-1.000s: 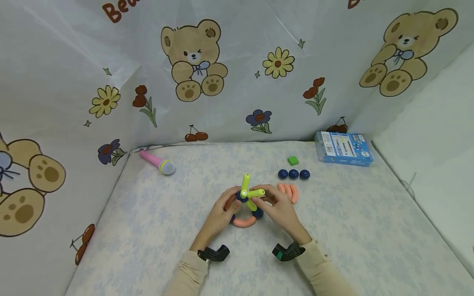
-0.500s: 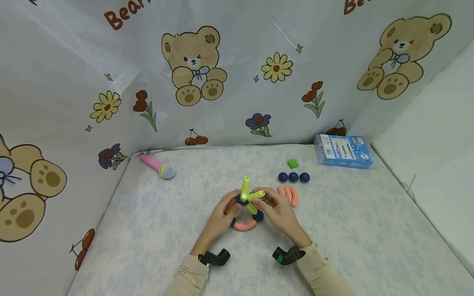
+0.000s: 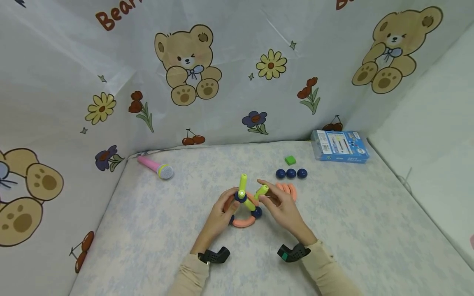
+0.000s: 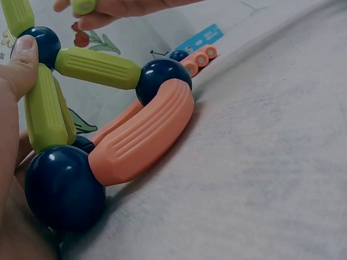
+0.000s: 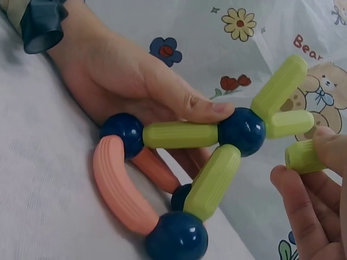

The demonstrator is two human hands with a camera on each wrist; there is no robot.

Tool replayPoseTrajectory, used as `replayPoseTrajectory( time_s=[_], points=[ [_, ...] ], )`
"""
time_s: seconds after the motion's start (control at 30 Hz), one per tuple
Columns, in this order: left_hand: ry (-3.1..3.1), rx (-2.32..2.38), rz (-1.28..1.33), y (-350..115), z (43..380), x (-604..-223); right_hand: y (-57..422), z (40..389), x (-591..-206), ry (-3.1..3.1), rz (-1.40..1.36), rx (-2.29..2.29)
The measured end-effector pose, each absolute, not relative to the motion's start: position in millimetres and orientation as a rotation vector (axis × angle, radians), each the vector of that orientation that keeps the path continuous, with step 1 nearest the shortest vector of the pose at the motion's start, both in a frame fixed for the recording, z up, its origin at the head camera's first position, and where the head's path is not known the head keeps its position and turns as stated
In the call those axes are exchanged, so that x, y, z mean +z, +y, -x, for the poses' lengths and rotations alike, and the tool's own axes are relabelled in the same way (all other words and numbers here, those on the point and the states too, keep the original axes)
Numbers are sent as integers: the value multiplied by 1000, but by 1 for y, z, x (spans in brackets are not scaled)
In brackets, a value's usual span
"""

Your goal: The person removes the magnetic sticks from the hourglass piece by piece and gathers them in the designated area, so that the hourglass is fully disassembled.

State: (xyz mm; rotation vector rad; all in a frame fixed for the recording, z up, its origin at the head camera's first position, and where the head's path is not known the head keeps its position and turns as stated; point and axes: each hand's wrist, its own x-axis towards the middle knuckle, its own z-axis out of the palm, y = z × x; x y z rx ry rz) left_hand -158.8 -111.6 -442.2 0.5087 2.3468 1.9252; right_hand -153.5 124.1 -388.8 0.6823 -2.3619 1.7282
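A magnetic-stick frame stands on the table: curved orange sticks [image 4: 146, 132] and navy balls [image 4: 65, 187] form its base, and straight lime sticks [image 5: 180, 134] rise to a top navy ball [image 5: 242, 131]. More lime sticks [image 5: 282, 84] jut from that ball. My left hand [image 3: 221, 209] holds the frame from the left, thumb against the top ball and its other fingers partly hidden behind. Between thumb and fingers, my right hand [image 3: 284, 209] pinches a separate lime stick [image 5: 301, 156]. A small gap shows between this stick and the top ball.
Right of the hands lie several curved orange sticks [image 3: 286, 190], with three navy balls [image 3: 291, 173] in a row behind them and a green block [image 3: 290, 160] farther back. A blue box [image 3: 340, 146] sits at the back right, a pink toy microphone [image 3: 155, 167] at the back left.
My right hand has moved a little to the right, and its lime stick has come away from the top ball. My left hand keeps its hold on the frame. The head view has shifted slightly.
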Motion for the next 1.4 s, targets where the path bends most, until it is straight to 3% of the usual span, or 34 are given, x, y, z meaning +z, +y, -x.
replayPoseTrajectory(
  time_s=[0.47,0.83,1.4],
  points=[
    [2386,1902,-497,-111,159,-441,154,147,-405,-2367,-624,1670],
    [2429,1883,-442,-110,159,-441,181,134,-426,-2554,-615,1341],
    [2420,1891,-439,-110,159,-441,186,135,-438,-2623,-696,1256]
  ],
)
